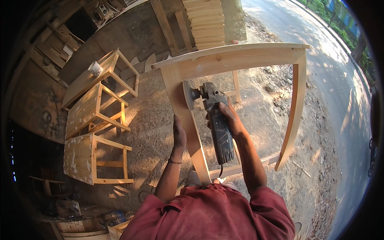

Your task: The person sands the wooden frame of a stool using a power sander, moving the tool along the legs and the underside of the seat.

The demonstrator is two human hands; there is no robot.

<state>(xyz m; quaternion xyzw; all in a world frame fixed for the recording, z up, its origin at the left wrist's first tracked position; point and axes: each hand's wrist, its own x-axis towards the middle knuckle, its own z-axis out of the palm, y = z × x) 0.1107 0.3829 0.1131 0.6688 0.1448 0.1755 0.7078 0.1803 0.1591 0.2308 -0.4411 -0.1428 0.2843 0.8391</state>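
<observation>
My right hand [232,120] is wrapped around the body of a dark angle grinder [221,130]. Its round sanding disc [188,96] stands on edge against the inner face of a bare wooden leg [179,90]. That leg belongs to a pale wooden table frame [240,60] lying on its side in front of me. With fingers stretched out, my left hand [179,133] lies flat along the outer side of the same leg, below the disc. A cord runs from the grinder's lower end toward my body.
Several wooden tables [82,110] lie tipped over at the left, with a white cup [95,69] on one. Stacked wooden slats [205,24] lean at the back beside planks [164,28]. A paved road [344,92] runs along the right, past rubble and a stick [302,169].
</observation>
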